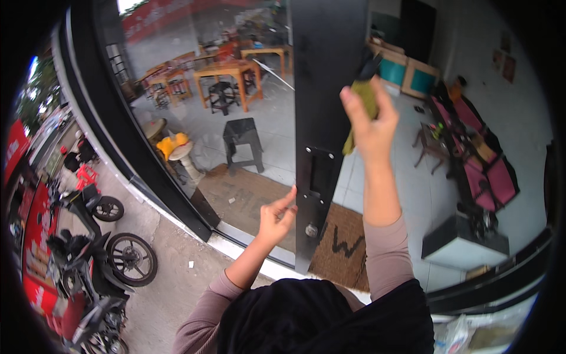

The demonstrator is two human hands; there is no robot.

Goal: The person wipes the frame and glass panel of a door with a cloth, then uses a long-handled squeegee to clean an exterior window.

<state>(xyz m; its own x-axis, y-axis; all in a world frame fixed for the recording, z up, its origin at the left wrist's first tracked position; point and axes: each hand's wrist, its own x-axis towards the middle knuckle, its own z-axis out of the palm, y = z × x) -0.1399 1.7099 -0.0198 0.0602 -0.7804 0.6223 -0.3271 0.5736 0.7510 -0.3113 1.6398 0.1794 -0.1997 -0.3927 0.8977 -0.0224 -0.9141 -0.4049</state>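
Observation:
My right hand point(376, 117) is raised at the edge of a black-framed glass door point(327, 106), its fingers closed on an olive-green cloth point(365, 97) that lies against the frame's edge. A small dark piece sticks up above the cloth; what it is cannot be told. Lower down, my left hand point(277, 217) is near the frame's left side, fingers partly spread and holding nothing. Between the hands, the frame carries a recessed handle plate point(316, 175) with screws and, below it, a round lock point(311, 230).
A lettered brown doormat point(342, 248) lies inside the threshold. Pink-cushioned seating point(488, 181) and a low table point(433, 139) stand at the right. Wooden tables point(230, 71) show in the glass. Outside at the left stand motorcycles point(95, 265) and a red stool point(87, 176).

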